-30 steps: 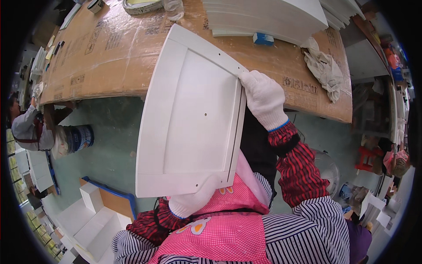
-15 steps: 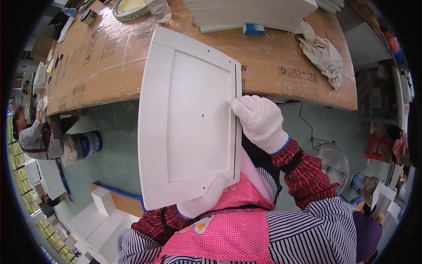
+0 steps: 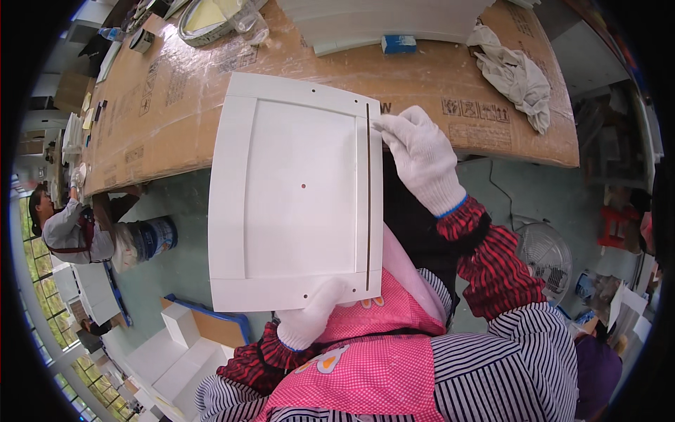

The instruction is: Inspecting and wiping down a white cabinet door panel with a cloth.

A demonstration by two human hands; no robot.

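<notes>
I hold a white rectangular panel (image 3: 295, 197) with a raised frame, a dark groove along its right side and small holes, up in front of me over the table's near edge. My left hand (image 3: 309, 318), in a white glove, grips the panel's bottom edge from below. My right hand (image 3: 422, 158), also gloved in white, rests its fingers on the panel's upper right edge beside the groove.
A cardboard-covered table (image 3: 176, 105) carries a stack of white panels (image 3: 380, 21), a blue block (image 3: 399, 44), a crumpled cloth (image 3: 517, 74) and a tin. A paint bucket (image 3: 144, 239), white boxes (image 3: 176, 344) and a fan (image 3: 545, 253) stand on the floor. Another person (image 3: 67, 228) works at left.
The panel has turned from tilted to nearly square and come closer to me. My right hand has slid up along its right edge toward the top corner.
</notes>
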